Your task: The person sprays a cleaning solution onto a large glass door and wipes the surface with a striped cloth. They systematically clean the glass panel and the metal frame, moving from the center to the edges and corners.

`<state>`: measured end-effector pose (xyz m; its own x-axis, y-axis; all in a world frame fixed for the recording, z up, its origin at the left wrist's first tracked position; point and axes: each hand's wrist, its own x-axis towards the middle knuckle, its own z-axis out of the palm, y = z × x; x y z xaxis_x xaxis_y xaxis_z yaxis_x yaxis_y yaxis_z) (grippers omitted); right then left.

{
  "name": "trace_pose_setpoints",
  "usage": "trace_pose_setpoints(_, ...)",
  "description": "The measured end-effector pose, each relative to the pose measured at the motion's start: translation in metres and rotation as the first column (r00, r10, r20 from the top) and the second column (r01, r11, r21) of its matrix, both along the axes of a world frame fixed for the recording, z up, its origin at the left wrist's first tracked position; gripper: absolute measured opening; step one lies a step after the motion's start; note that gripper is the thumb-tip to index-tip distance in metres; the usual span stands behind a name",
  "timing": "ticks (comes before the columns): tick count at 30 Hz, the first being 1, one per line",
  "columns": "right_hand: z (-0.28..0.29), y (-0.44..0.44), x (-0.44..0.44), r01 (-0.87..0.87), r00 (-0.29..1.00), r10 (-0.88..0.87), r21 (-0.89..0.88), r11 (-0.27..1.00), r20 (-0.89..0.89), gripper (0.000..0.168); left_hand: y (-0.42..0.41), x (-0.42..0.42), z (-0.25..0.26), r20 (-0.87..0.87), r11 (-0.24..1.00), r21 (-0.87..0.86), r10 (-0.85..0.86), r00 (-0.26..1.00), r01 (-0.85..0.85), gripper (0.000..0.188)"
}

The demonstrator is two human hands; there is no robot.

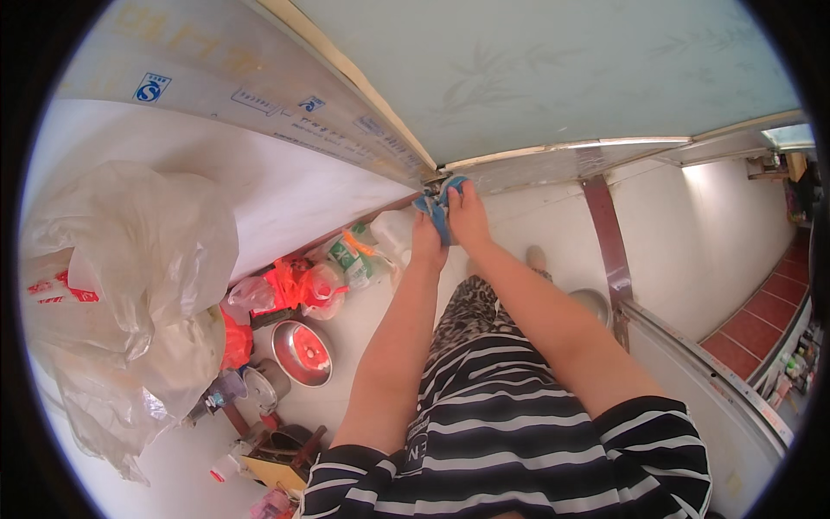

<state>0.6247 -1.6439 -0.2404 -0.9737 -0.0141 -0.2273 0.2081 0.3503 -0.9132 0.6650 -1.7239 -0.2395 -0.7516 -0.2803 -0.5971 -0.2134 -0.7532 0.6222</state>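
Both hands grip a blue cloth (436, 213), bunched and partly folded over. My left hand (428, 240) holds its lower left part, and my right hand (469, 217) holds the right side near the top. Just beyond the cloth, the light metal edge of a frame (425, 159) meets the bottom corner of a pale green panel (557, 78) with a faint leaf pattern. Whether the cloth touches that corner I cannot tell. My forearms reach straight ahead over the floor.
Along the left wall lie red and white plastic bags (292, 285), a steel basin with a red bottom (302, 354) and a metal pot (266, 386). A large clear plastic sheet (136, 272) hangs at left. On the right, a dark red threshold strip (606, 233) crosses the floor beside another basin (591, 303).
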Motion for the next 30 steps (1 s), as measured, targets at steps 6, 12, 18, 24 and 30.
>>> trace_pose_setpoints(6,-0.064,0.016,-0.013,0.078,0.963,-0.104,0.114,0.99,0.25,0.04,0.003,-0.002,-0.007,-0.045,0.999,0.028,-0.032,0.998,0.034,0.031)
trace_pose_setpoints(12,-0.02,0.046,0.013,0.464,0.886,-0.429,-0.312,0.829,0.177,0.039,0.015,0.008,0.002,-0.086,0.98,0.192,0.078,0.993,-0.06,0.039)
trace_pose_setpoints(18,0.059,0.035,-0.018,-0.019,0.96,-0.017,-0.128,0.992,-0.279,0.021,0.01,0.007,-0.008,-0.132,0.967,0.252,0.012,0.991,0.022,0.04)
trace_pose_setpoints(24,0.037,0.013,-0.035,0.191,0.966,-0.231,-0.282,0.94,-0.113,0.018,0.005,0.001,-0.004,0.002,0.977,0.213,0.0,1.0,0.0,0.034)
trace_pose_setpoints(30,0.031,0.036,-0.047,0.397,0.872,-0.469,-0.362,0.843,-0.136,0.013,0.014,0.002,0.012,0.042,0.977,0.199,0.069,0.997,-0.076,0.034)
